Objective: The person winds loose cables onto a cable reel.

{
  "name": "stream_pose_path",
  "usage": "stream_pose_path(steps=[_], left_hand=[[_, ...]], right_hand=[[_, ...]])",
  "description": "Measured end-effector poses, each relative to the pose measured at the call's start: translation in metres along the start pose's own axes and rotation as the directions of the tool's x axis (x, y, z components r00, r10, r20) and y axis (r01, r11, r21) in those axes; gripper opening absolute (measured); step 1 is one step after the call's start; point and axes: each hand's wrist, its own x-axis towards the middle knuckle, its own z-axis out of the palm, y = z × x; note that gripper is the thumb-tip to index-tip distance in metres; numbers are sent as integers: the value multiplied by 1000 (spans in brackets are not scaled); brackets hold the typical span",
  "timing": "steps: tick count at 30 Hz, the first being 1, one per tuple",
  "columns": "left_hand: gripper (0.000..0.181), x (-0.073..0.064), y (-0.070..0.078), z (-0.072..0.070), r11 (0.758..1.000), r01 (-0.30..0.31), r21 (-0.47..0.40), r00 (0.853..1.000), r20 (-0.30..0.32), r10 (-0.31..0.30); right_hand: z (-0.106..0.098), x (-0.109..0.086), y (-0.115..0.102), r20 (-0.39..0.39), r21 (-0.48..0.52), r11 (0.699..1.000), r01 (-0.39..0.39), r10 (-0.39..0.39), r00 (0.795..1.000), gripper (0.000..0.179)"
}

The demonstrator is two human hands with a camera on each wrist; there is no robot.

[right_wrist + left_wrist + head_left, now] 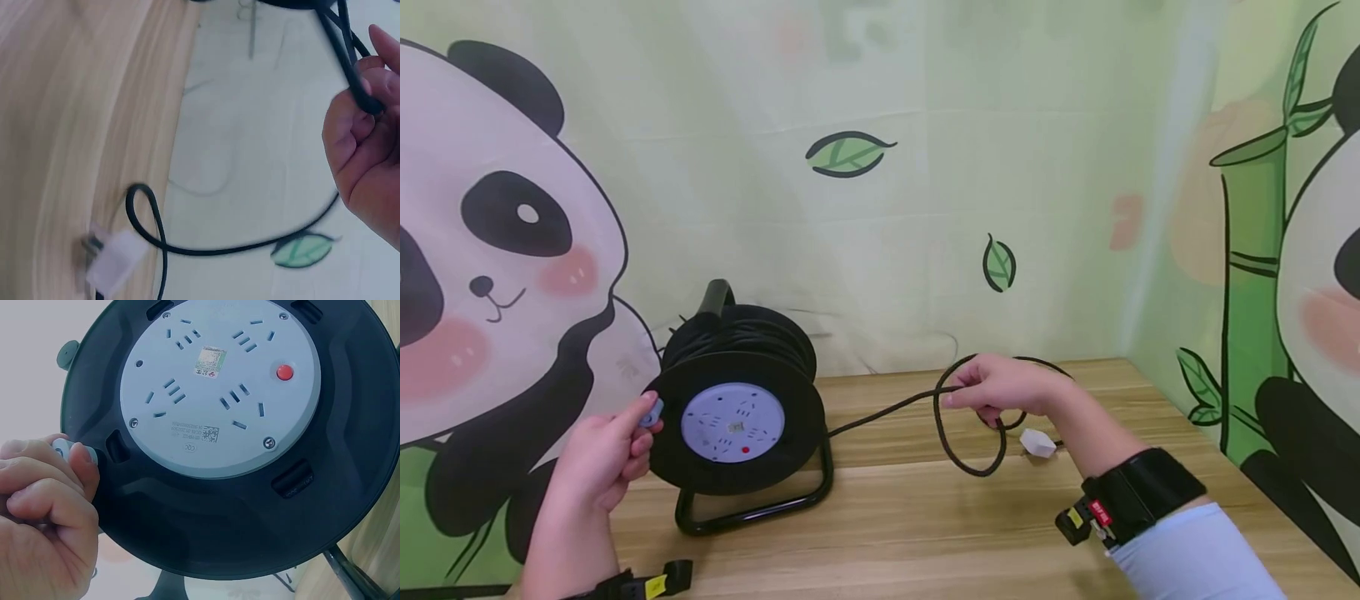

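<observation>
A black cable reel point(670, 450) stands on the table at the left, its round light-grey socket panel point(715, 433) facing me. My left hand point(597, 458) pinches a small grey knob point(64, 449) at the edge of the reel's face, thumb against curled fingers. Off to the right, my right hand point(1011, 385) grips the black cable point(880, 413), which runs out from the reel and hangs in loops below the fingers. A white plug point(1037, 443) lies on the table beneath the right wrist, with a cable at its end. Part of the grip is hidden behind the right fingers.
The wooden table point(910, 533) meets a printed cloth backdrop point(925, 275) close behind the reel. A black tube stand point(760, 515) supports the reel, and a carrying handle point(718, 295) rises from its top. More backdrop hangs along the right side.
</observation>
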Motion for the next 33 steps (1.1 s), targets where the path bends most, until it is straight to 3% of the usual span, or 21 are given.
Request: stream_pose_path(steps=[6, 15, 20, 25, 29, 33], left_hand=[[43, -1, 1, 0, 1000, -8, -2, 1000, 3, 8], [43, 0, 0, -2, 1000, 16, 11, 1000, -8, -16], [43, 2, -3, -2, 999, 32, 25, 999, -16, -31], [42, 1, -4, -2, 998, 32, 48, 999, -19, -31], [41, 2, -4, -5, 999, 28, 44, 1000, -12, -27], [39, 4, -7, -8, 999, 31, 20, 1000, 2, -31]], right_hand=[[-25, -17, 8, -125, -63, 997, -52, 44, 991, 40], [-50, -39, 13, -313, -258, 955, -147, 61, 948, 43], [-54, -44, 16, -363, -319, 929, -187, 63, 929, 49], [-56, -47, 21, -321, -387, 907, -164, 34, 946, 47], [-59, -48, 26, -321, -508, 842, -182, 11, 947, 33], [-59, -47, 34, -425, -653, 694, -305, -2, 905, 18]])
